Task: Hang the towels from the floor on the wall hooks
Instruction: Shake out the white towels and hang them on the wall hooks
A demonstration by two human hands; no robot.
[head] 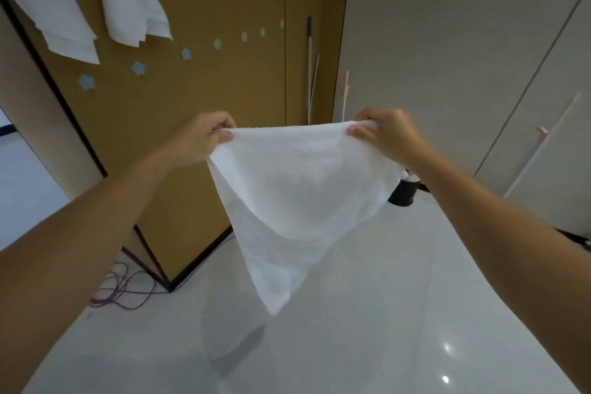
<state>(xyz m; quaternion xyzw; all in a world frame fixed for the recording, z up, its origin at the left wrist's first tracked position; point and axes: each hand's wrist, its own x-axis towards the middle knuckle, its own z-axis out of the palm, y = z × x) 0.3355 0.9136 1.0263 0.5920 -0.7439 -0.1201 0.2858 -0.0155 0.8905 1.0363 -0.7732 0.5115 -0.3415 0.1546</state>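
so, up on the left white towels (105, 3) hang on the brown wall (198, 89), and the small blue flowers (138, 67) below may be hooks, too small to tell. the left hand (204, 137) pinches one top corner of the towel (297, 195), held up off the floor (383, 297); the right hand (383, 134) pinches the other. keep it stretched, then loop the top edge over a free hook.

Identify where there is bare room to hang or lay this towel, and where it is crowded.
Free: the wall along the flower hooks, between hung towels and pole; the floor between cables and bin. Crowded: top left, where those towels bunch.
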